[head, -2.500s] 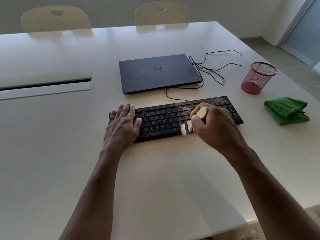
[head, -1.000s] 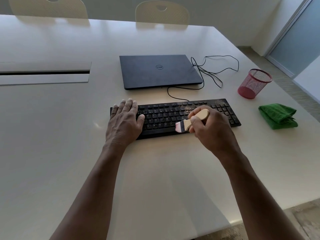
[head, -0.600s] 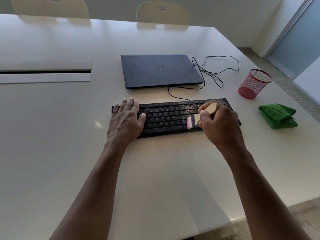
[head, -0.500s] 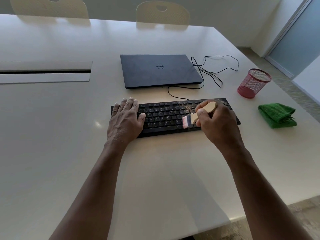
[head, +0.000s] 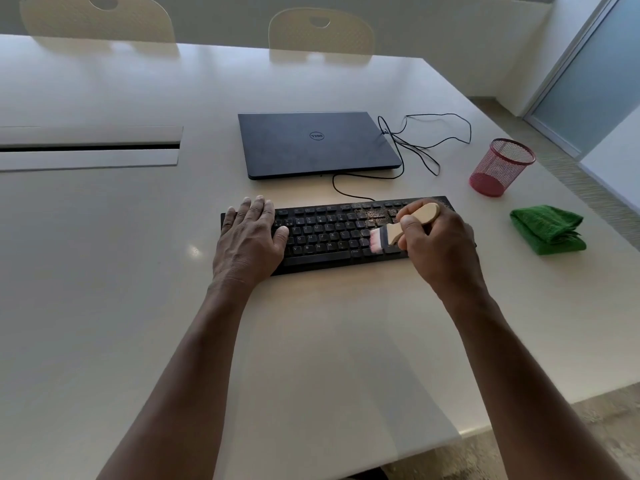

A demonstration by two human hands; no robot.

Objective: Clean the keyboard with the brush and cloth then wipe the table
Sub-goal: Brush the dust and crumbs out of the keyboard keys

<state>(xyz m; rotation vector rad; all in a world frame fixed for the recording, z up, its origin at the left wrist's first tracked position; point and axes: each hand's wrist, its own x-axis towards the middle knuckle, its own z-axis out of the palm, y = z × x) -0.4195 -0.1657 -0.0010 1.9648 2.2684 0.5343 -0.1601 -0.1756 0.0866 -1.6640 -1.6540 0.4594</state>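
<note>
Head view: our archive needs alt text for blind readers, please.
A right hand sweeps a brush over a crumb-strewn keyboard while the left hand steadies it. Behind: closed laptop; right: green cloth.

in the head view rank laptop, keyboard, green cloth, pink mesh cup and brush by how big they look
1. keyboard and laptop: too alike to rank, hands cover part of the keyboard
2. green cloth
3. pink mesh cup, slightly smaller
4. brush

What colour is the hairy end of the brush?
Pink. The brush bristles show best in the head view, touching the keyboard.
</note>
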